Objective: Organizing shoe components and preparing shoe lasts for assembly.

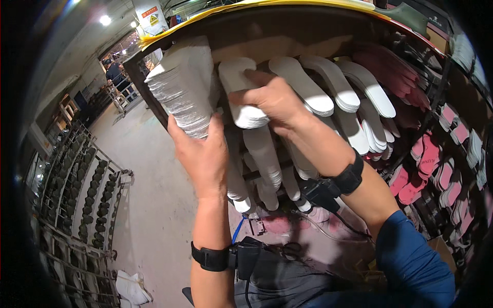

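Observation:
A tall, thick stack of white insoles (179,77) leans at the left end of the rack. My left hand (200,159) grips its lower end, thumb on one side and fingers on the other. Beside it lies a shorter stack of white insoles (249,117), toe ends hanging toward me. My right hand (280,102) is closed around this shorter stack, thumb across the top; the fingertips underneath are hidden. Just right of that hand, further white insole stacks (303,84) lie side by side, pointing down toward me.
Lower tiers hold more white insole stacks (264,159). Pink insoles (429,154) fill the racks at right. A dark shelf board with a yellow edge (246,7) runs above. Wheeled racks of dark shoe-shaped pieces (92,200) stand at left. A person (117,77) is far off.

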{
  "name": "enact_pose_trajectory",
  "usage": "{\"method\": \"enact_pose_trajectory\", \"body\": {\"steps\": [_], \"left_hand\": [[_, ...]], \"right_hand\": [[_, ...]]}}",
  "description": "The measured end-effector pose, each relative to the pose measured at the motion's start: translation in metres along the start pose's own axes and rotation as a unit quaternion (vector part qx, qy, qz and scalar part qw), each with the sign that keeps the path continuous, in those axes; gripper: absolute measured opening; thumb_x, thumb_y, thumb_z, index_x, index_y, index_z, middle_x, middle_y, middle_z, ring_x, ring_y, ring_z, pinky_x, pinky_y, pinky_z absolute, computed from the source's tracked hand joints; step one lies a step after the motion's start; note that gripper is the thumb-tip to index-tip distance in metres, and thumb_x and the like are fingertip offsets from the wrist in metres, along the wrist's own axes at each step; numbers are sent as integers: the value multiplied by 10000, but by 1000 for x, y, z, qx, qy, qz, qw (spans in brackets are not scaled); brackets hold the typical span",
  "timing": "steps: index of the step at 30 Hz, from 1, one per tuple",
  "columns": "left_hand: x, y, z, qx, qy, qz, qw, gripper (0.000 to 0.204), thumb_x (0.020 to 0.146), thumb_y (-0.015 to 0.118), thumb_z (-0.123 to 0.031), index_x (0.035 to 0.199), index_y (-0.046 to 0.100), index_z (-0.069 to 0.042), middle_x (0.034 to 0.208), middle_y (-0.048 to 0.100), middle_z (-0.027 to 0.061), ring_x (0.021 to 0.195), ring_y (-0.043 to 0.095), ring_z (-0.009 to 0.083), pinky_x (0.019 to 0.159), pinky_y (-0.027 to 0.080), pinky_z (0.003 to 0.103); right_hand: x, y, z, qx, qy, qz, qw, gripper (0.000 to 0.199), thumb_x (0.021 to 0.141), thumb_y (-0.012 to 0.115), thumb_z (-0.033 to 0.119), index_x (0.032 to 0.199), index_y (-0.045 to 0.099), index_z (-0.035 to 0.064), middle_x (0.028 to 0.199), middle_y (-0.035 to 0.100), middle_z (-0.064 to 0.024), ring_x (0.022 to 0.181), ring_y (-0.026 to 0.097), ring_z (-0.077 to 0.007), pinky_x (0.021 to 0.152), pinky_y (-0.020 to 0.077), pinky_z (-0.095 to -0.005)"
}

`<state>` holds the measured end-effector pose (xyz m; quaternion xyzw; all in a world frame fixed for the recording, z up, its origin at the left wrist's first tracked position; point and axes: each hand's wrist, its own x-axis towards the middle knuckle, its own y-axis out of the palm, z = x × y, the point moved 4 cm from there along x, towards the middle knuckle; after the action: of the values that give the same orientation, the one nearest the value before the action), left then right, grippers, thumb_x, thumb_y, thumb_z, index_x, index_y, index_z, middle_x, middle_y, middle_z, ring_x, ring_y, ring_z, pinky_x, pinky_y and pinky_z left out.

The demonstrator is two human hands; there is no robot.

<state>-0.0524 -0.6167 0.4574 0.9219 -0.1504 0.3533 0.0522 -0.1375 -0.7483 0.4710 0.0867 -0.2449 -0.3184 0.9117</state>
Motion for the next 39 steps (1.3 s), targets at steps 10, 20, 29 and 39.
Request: {"method": "enact_pose_trajectory", "body": {"steps": [10, 20, 29, 39], "left_hand": [[-3, 0, 5, 25, 20, 9, 999, 675, 784, 687, -147, 1328, 332, 38, 1150, 564, 226, 1047, 573, 319, 914, 417, 363], [-3, 5, 6, 19, 20, 50, 998, 730, 784, 682, -144, 1362, 271, 31, 1218, 497, 254, 1118, 515, 361, 949, 391, 391], [9, -5, -22, 7, 194, -58, 979, 837, 714, 714, -129, 1393, 247, 14, 1316, 403, 262, 1220, 419, 412, 1028, 332, 437], [34, -11, -52, 175, 299, -39, 937, 608, 730, 736, -104, 1266, 458, -35, 1250, 484, 131, 1193, 455, 285, 1016, 358, 369]], "right_hand": [[3, 24, 71, 27, -53, 87, 994, 278, 785, 691, 80, 977, 606, -102, 829, 651, -122, 725, 644, -165, 625, 525, -285], [30, 58, 70, -20, -53, 67, 996, 141, 743, 653, 97, 840, 658, -4, 797, 639, -64, 705, 606, -149, 656, 480, -300], [25, 52, 68, -5, -43, 103, 994, 260, 764, 721, 188, 924, 676, -11, 848, 668, -71, 756, 632, -139, 694, 495, -285], [17, 47, 75, -80, -29, 49, 995, 285, 637, 726, 88, 784, 603, -124, 696, 619, -92, 604, 585, -142, 524, 443, -256]]}}
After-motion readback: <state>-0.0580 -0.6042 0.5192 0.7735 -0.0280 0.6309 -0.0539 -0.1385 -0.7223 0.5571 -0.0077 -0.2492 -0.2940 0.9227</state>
